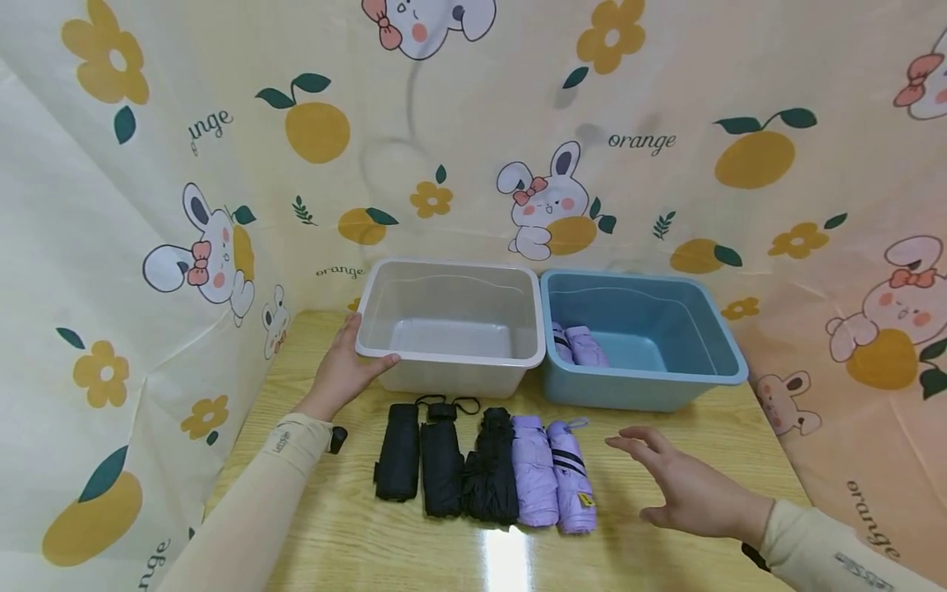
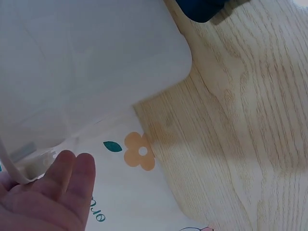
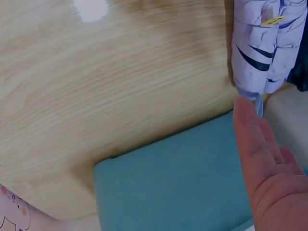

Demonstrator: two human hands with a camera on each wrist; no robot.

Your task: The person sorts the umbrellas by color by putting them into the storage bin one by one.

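My left hand (image 1: 345, 367) grips the left corner of a white plastic bin (image 1: 473, 378), thumb along the front rim. In the left wrist view, two fingers (image 2: 83, 175) show beside the rim. My right hand (image 1: 684, 489) hovers over the table with fingers extended, holding nothing. It is nearest a folded lavender umbrella (image 1: 573, 493) with dark stripes and a wrist loop. Left of that lie another lavender umbrella (image 1: 534, 473) and three black folded umbrellas: a crinkled one (image 1: 494, 469), a middle one (image 1: 441, 469) and a smooth one (image 1: 398, 452).
A blue bin (image 1: 614, 390) stands against the white bin's right side. Two lavender umbrellas (image 1: 587, 347) lie in its left end. Both bins sit at the back of the wooden table (image 1: 333, 526), before a printed curtain (image 1: 459, 123).
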